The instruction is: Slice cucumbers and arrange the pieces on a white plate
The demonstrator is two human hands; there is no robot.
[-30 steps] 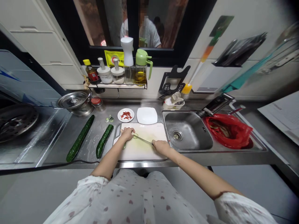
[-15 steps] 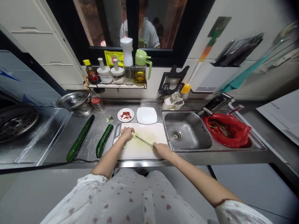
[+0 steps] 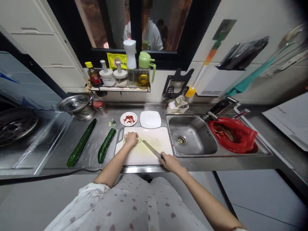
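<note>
My right hand is wrapped round the dark handle of a kitchen knife, whose blade lies low over the white cutting board, tip pointing left. At the board's left part, my left hand is closed over cucumber slices, its fingers bent down on them. Pale green rounds show at the fingertips and by the hand's left edge; the rest is hidden under the palm. A gap separates the knife tip from the slices. Left of the board lie a shorter cucumber and a longer cucumber.
Behind the board stand a plate of chopped red pieces and a square white plate. Cucumber ends lie near a red-lidded jar and a steel pot. To the right are the sink and a red bag.
The knife has come away from the cucumber toward the right and front, its blade now lying flatter. My left hand has flattened down over the slices.
</note>
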